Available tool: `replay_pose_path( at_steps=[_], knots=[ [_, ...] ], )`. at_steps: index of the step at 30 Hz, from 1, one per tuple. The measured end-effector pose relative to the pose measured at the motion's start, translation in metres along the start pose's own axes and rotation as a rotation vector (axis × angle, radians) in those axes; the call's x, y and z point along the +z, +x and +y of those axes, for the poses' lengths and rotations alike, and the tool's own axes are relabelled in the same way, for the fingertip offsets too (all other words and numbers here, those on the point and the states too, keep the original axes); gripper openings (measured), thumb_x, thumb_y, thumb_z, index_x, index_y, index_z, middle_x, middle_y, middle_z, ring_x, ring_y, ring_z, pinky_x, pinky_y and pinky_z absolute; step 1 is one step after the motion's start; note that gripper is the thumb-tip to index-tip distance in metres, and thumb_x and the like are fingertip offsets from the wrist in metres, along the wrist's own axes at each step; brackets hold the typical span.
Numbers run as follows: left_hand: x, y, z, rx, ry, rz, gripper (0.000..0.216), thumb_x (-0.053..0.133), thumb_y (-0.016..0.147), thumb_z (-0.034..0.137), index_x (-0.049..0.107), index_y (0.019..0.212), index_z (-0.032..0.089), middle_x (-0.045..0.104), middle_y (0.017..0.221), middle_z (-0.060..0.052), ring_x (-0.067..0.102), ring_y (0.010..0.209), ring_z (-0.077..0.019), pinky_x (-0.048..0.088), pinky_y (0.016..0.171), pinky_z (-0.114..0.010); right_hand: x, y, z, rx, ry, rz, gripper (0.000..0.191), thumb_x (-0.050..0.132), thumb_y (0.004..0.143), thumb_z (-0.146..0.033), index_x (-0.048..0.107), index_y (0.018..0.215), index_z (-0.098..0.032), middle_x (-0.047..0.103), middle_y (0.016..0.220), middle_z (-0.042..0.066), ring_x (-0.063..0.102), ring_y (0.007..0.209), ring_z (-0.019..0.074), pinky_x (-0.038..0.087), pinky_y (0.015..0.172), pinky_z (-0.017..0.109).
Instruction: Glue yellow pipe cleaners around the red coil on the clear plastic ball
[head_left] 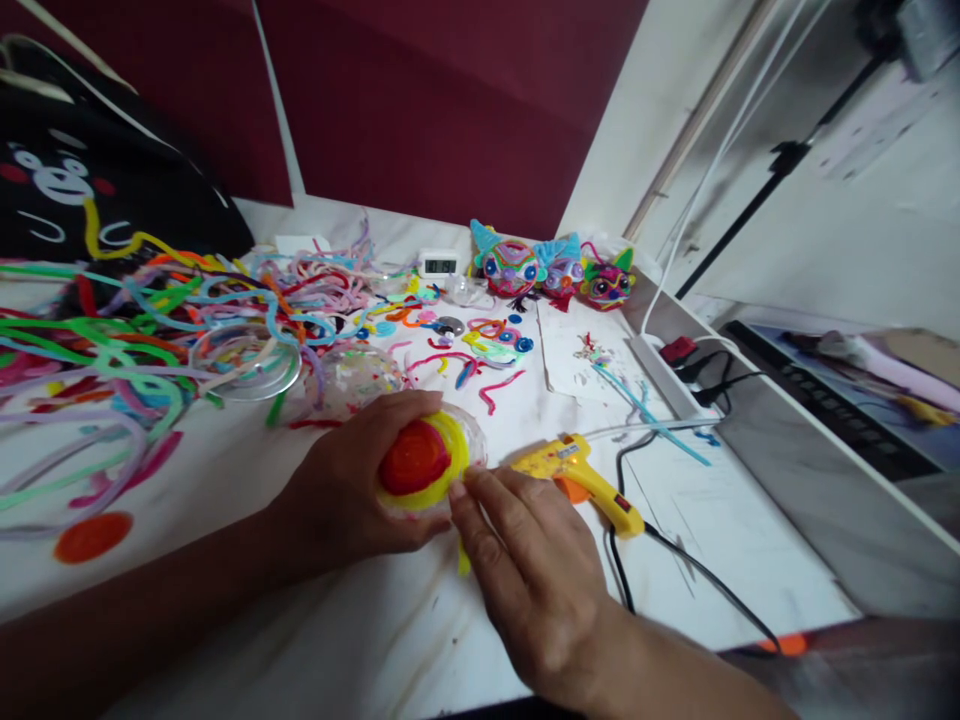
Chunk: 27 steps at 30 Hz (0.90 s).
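My left hand (358, 480) is closed around a clear plastic ball (431, 460) covered with a red coil in the middle and a yellow pipe cleaner wound round it. My right hand (525, 560) pinches the loose end of the yellow pipe cleaner (463, 556) against the ball's right side; a short yellow tail hangs below my fingers. Both hands hover just over the white table (337, 640), near its front.
A yellow glue gun (581, 480) with a black cord lies just right of my hands. Several loose coloured pipe cleaners (150, 330) cover the left. Three finished decorated balls (559, 268), a small digital clock (439, 264), a power strip (667, 375) and a black bag (90, 190) stand behind.
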<state>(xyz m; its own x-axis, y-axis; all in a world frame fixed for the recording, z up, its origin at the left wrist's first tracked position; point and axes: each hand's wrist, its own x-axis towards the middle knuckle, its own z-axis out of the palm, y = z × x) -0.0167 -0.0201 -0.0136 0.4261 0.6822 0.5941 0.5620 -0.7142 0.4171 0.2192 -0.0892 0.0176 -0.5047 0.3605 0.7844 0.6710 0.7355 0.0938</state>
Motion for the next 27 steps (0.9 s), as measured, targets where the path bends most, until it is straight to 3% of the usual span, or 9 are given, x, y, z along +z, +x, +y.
replay_pose_path(
  at_steps=[6,11,22,27],
  knots=[
    [0.006,-0.001,-0.007,0.019,-0.048,0.041,0.084,0.092,0.084,0.038,0.054,0.159,0.029,0.076,0.152,-0.012,0.079,0.136,-0.0372,0.067,0.121,-0.052,0.003,0.001,-0.002,0.022,-0.028,0.012,0.04,0.046,0.119,-0.004,0.085,0.119,-0.001,0.09,0.114,0.021,0.081,0.101,0.0294,0.069,0.084,0.04],
    [0.007,0.0,-0.004,-0.017,-0.028,0.018,0.079,0.09,0.085,0.04,0.056,0.155,0.028,0.076,0.15,-0.011,0.08,0.133,-0.0347,0.068,0.119,-0.048,0.005,-0.001,-0.002,0.008,-0.036,0.003,0.029,0.058,0.115,-0.005,0.086,0.119,-0.001,0.089,0.114,0.023,0.08,0.1,0.0295,0.068,0.082,0.041],
    [0.01,-0.003,-0.013,-0.011,-0.024,0.026,0.09,0.091,0.073,0.033,0.056,0.156,0.034,0.078,0.15,-0.008,0.081,0.131,-0.0368,0.07,0.117,-0.05,0.006,0.0,-0.003,0.032,-0.048,0.019,0.034,0.05,0.116,-0.001,0.084,0.116,0.0,0.092,0.109,0.023,0.079,0.094,0.0297,0.066,0.077,0.041],
    [0.009,-0.002,-0.011,0.013,-0.013,0.011,0.095,0.091,0.073,0.028,0.053,0.16,0.034,0.077,0.15,-0.009,0.08,0.132,-0.0366,0.07,0.116,-0.05,0.007,-0.001,-0.003,0.034,-0.058,0.001,0.024,0.06,0.111,0.001,0.083,0.118,0.0,0.091,0.112,0.023,0.08,0.095,0.0295,0.064,0.079,0.041]
  ],
)
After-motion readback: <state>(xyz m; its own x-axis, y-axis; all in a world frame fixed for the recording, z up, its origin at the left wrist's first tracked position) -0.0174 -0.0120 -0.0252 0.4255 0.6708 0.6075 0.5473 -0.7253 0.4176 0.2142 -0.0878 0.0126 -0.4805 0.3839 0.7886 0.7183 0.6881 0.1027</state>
